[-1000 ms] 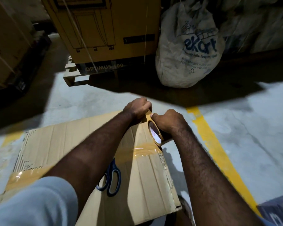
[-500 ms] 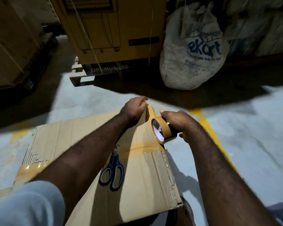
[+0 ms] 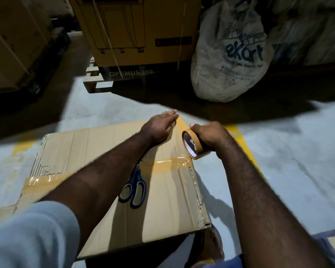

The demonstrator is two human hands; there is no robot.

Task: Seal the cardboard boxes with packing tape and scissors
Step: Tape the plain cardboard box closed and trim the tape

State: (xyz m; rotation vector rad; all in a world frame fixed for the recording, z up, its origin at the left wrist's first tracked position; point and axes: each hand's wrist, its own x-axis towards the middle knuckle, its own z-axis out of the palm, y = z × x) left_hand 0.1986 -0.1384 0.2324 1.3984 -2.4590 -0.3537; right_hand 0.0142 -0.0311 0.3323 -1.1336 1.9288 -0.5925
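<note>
Just one camera, on my head, looking forward and down, close over the box (image 3: 85, 147), floor (image 3: 298, 171) beyond.

The person is wearing a pale grey-blue short sleeve (image 3: 27, 238) on the left; hairy forearms (image 3: 104, 176) are running bare to the left hand (image 3: 159, 128) and right hand (image 3: 209, 134). Blue cloth (image 3: 329, 248) is showing beneath the right arm.

Cardboard box (image 3: 97, 149): matt brown corrugated board, creased, ragged along its right edge. Tape strip (image 3: 170, 163) across its top: glossy, wrinkled film; tape roll (image 3: 191, 146) shows a paper-lined core. Scissors (image 3: 133, 192): smooth dark plastic handles; floor (image 3: 290, 171): dull, mottled concrete with a painted yellow line.
</note>
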